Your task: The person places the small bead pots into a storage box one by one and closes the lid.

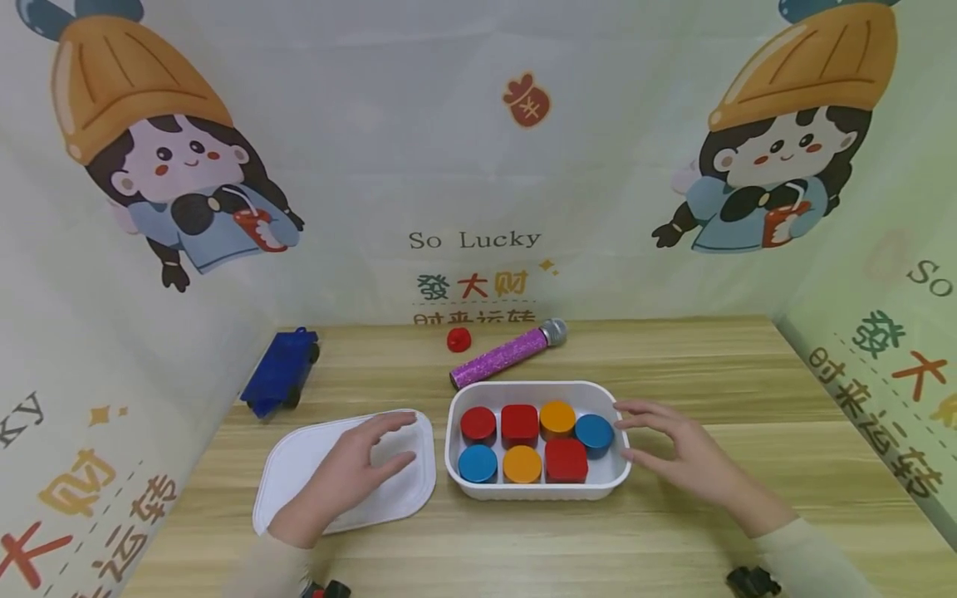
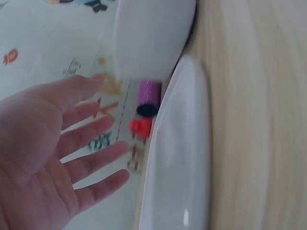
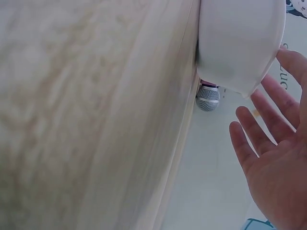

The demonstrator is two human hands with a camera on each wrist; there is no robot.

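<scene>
Head view: the left hand [image 1: 351, 473] is lying flat, fingers spread, over the white lid [image 1: 299, 465], which is sitting just left of the white tray [image 1: 534, 490] on the bench [image 1: 673, 365]; the right hand [image 1: 680, 457], fingers relaxed, is touching the tray's right rim. Left wrist view: palm wide, holding nothing, lid [image 2: 180, 153] alongside. Right wrist view: fingers straight beside the tray [image 3: 237, 43].

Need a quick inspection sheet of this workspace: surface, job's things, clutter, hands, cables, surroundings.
Surface: light wooden table, no spills seen.
Job's things: white tray holding seven coloured blocks, red, orange and blue, round and square; white lid lies flat on the table left of the tray.
Clutter: blue toy truck, small red cap and purple glitter microphone behind the tray.
Hands: left hand over the lid, fingers straight; contact unclear. Right hand at the tray's right rim, fingers spread; holds nothing.
Cables: nothing seen.
Surroundings: printed cartoon backdrop on three sides; dark items at the bottom edge, too cropped to identify.
</scene>
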